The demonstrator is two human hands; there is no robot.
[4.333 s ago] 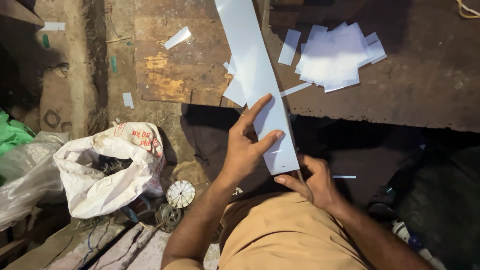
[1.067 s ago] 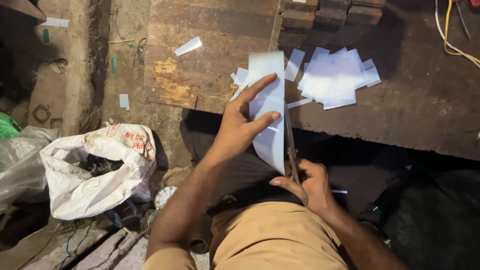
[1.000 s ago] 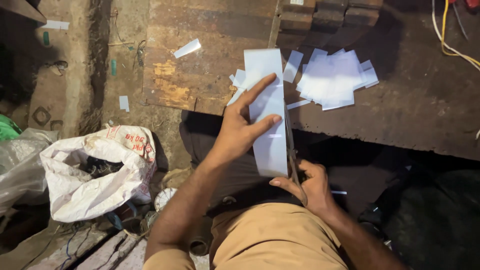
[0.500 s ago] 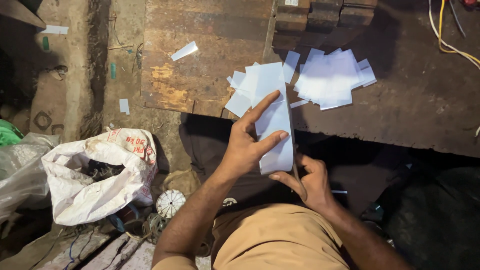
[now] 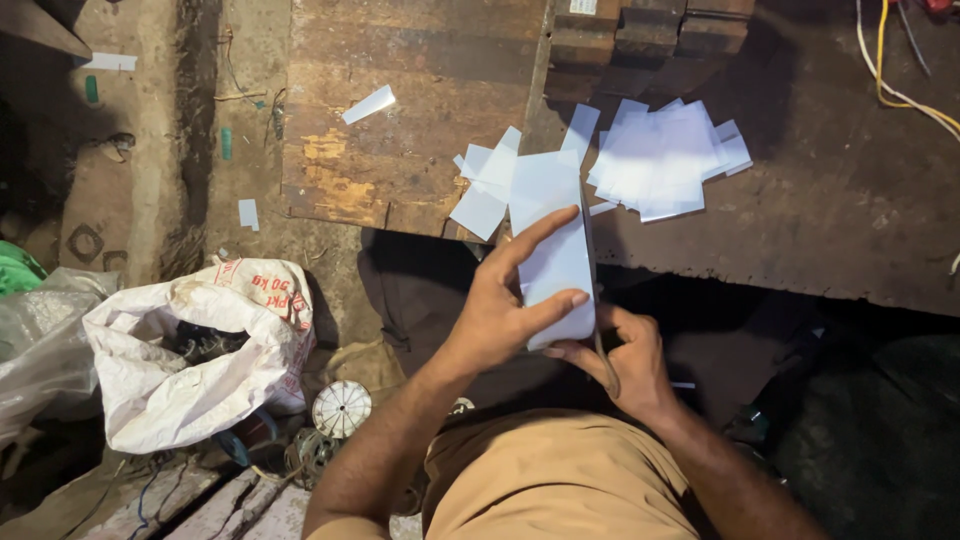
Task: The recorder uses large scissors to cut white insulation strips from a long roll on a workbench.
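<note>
Head view shows your two hands working together at the centre of the frame, just below the edge of the dark worktop (image 5: 840, 230). Your left hand (image 5: 500, 315) lies flat on the white sheet strip (image 5: 555, 250): the index finger stretches along its upper part and the thumb presses near its lower edge, so the strip stays stiff and does not bend away. The hand is partly open, fingers spread, and it holds the strip by pressing, not by wrapping around it.

Your right hand (image 5: 625, 360) is curled closed under the lower right corner of the strip, around a thin dark tool (image 5: 600, 345) that runs along the strip's right edge. It looks like scissors or a blade, but I cannot tell which, because the fingers hide most of it. The strip is held upright in front of your body, with its upper end over the worktop edge.

A pile of white cut pieces (image 5: 665, 160) lies in the upper middle, with a few loose pieces (image 5: 490, 185) to its left, close to your reach. At the lower left a white sack (image 5: 190, 360) stands open on the floor, with a small round fan part (image 5: 342, 408) beside it.
</note>
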